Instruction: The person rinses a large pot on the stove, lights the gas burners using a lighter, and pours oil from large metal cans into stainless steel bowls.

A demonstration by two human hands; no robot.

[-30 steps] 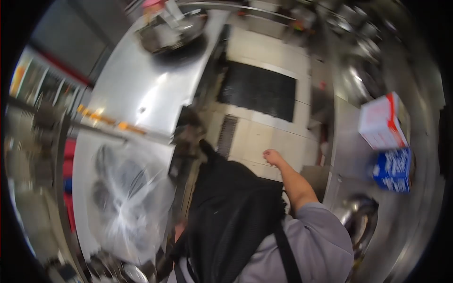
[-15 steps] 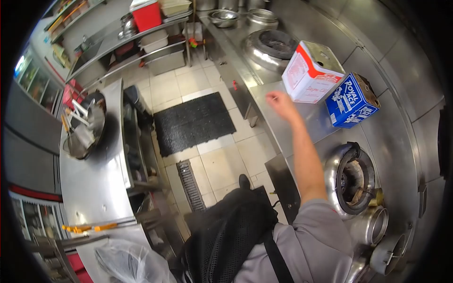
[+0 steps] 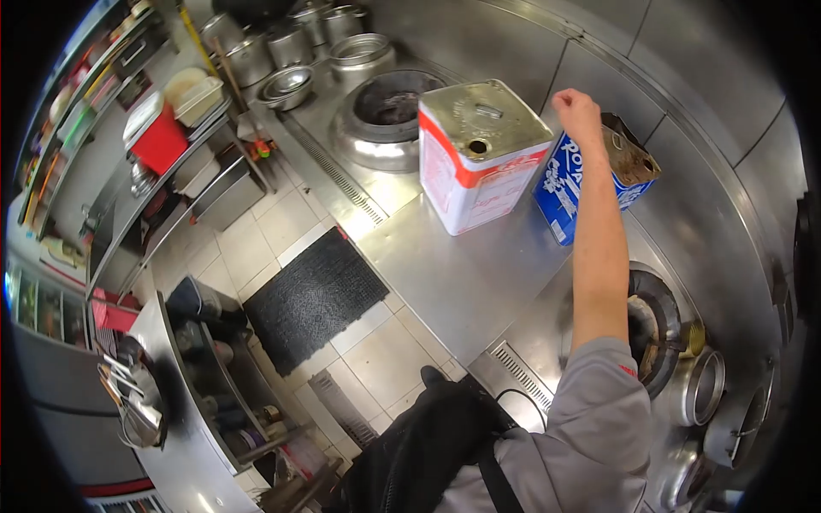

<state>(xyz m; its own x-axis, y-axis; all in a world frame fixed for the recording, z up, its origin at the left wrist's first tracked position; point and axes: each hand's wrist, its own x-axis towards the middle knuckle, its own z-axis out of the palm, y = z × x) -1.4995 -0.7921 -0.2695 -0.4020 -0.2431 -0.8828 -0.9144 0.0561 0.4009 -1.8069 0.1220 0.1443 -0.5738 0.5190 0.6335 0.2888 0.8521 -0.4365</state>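
My right hand (image 3: 578, 114) hangs over the left edge of a blue printed tin (image 3: 558, 190), its fingers curled together. Whether anything small is pinched in them I cannot make out, nor whether they touch the tin. The forearm hides part of the blue tin, whose top is cut open and brown inside. To its left stands a larger white and red tin (image 3: 483, 192), upright on the steel counter (image 3: 428, 265), with a round hole and a handle on top. My left hand is out of view.
A wok burner (image 3: 385, 115) sits behind the white tin, with several pots (image 3: 286, 44) beyond. Another burner (image 3: 658, 329) lies partly behind my forearm. On the floor is a black mat (image 3: 316, 299); a side table (image 3: 184, 427) bears a utensil-filled pan (image 3: 141, 410).
My view has turned and come nearer the counter. My right hand has moved from the white tin's near left side to above the blue tin.
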